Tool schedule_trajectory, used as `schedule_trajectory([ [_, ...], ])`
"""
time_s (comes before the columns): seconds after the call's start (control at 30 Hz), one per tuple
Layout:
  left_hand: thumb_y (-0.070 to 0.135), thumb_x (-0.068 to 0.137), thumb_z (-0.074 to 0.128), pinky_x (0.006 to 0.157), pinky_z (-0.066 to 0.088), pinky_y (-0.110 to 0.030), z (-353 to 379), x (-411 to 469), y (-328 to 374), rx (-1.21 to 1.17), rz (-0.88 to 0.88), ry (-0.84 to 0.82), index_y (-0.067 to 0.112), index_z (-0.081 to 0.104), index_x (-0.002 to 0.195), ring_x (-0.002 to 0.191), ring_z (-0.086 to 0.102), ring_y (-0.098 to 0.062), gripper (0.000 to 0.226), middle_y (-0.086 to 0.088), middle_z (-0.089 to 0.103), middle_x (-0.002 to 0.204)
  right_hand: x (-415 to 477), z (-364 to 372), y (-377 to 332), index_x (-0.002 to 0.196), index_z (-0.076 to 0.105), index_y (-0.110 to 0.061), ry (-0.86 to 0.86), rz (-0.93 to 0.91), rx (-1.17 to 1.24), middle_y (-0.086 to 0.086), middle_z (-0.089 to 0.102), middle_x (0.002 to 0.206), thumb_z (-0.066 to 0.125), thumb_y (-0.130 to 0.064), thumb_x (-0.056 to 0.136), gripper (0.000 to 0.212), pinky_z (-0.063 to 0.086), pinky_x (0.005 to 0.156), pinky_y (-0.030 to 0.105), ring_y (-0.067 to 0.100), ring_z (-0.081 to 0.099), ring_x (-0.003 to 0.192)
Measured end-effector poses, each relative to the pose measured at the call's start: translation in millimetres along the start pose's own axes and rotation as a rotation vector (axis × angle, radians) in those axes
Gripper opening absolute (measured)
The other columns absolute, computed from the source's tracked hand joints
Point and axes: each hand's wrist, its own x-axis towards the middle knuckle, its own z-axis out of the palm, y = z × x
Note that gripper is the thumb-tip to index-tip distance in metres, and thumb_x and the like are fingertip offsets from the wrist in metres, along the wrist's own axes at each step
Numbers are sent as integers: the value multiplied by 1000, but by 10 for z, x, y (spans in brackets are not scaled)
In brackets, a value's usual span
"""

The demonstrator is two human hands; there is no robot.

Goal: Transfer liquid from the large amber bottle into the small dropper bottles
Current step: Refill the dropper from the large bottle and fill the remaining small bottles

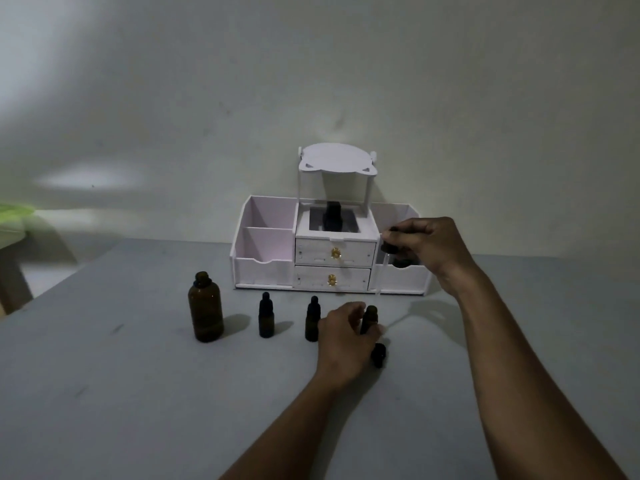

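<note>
Large amber bottle (pixel 206 308) stands upright and uncapped on the grey table (pixel 104 393), well to the left of the left hand (pixel 341 337). Two capped bottles stand in the gap between them. The first capped dropper bottle (pixel 266 317) is nearer the big bottle. The second capped dropper bottle (pixel 312 320) is just beside the left hand's knuckles and partly hidden by them.

The left hand's fingers curl round the open dropper bottle (pixel 370 318), which stands on the table with its bare neck showing above the fingertips. On the near side of that hand, a little to its right, a black dropper cap (pixel 378 355) lies on the table. Whether it touches the hand cannot be told.

The right hand (pixel 427 247) is raised above and to the right of the left hand, pinching the black bulb of a dropper (pixel 384 268). Its clear glass tube hangs down with the tip just above and slightly right of the open bottle's mouth, apart from it.

Beyond both hands a white desk organizer (pixel 270 271) sits against the wall. A dark bottle (pixel 332 216) stands in its upper middle tray. Something dark lies in its right compartment behind the right hand, too dim to name.
</note>
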Motion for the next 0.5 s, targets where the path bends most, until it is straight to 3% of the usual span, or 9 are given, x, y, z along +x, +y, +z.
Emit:
schedule_trajectory([
  [0.17, 9, 92, 66, 87, 38, -5, -23, -20, -27, 39, 47, 11, 15, 68, 121, 103, 58, -2, 30, 1, 69, 121, -7, 68, 31, 85, 77, -9, -65, -10, 0, 0, 77, 70, 78, -8, 81, 5, 58, 66, 27, 16, 76, 70],
  [0.3, 8, 90, 68, 92, 38, -9, -44, -30, -34, 2, 43, 6, 15, 68, 122, 103, 57, 0, 33, 2, 68, 122, -20, 115, 53, 86, 78, -12, -108, -37, -64, 3, 78, 77, 79, -12, 81, 5, 61, 77, 32, 18, 77, 76],
  [0.43, 7, 89, 70, 79, 39, 4, -21, -11, -93, -17, 16, 17, 14, 69, 121, 95, 60, 2, 32, 6, 70, 114, -29, 145, 46, 86, 78, -13, -106, -55, -80, 6, 78, 81, 79, -11, 81, 5, 61, 81, 35, 19, 77, 77],
  [0.5, 7, 89, 70, 91, 45, -6, -39, 23, -62, -54, 6, 19, 14, 69, 120, 97, 62, 0, 32, 7, 70, 113, -6, 153, 39, 85, 78, -12, -102, -43, -80, 6, 77, 80, 79, -10, 80, 5, 61, 81, 36, 20, 77, 76],
])
